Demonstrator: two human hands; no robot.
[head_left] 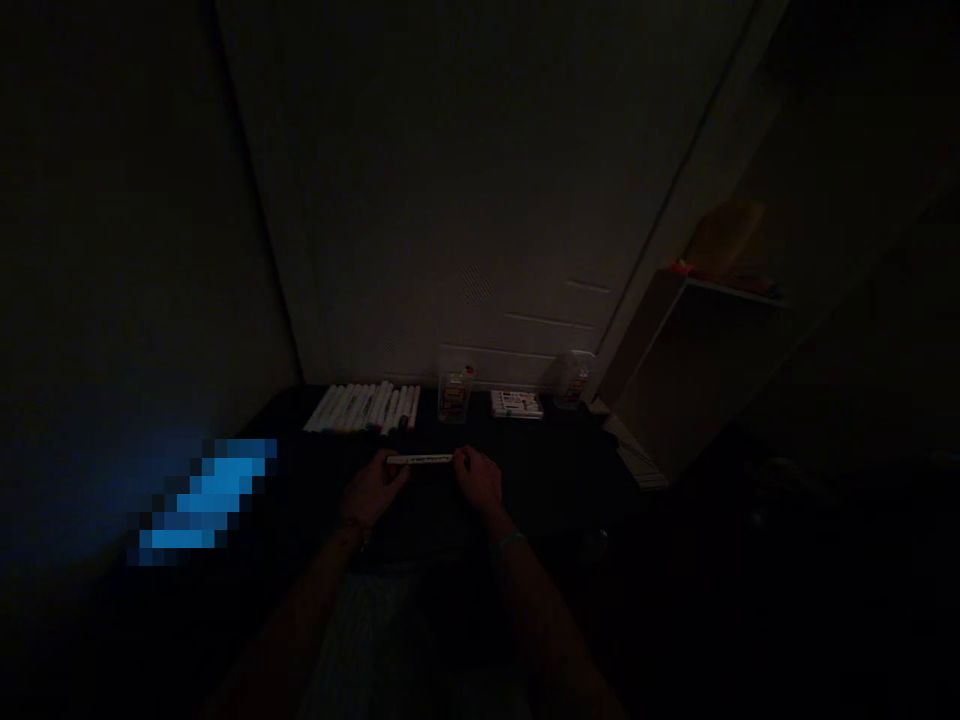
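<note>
Left hand (373, 490): grip is closed on one end of white marker (420, 459).
Right hand (478, 478): grip is closed on other end, so it stays level.
Marker row (362, 407): at 11 o'clock on the surface (540, 470).

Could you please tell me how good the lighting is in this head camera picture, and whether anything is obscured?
In the head view, underexposure turns the left hand and right hand into dim shapes; the white marker and row of white markers stand out faintly; a pixelated blue patch hides part of the lower left.
</note>
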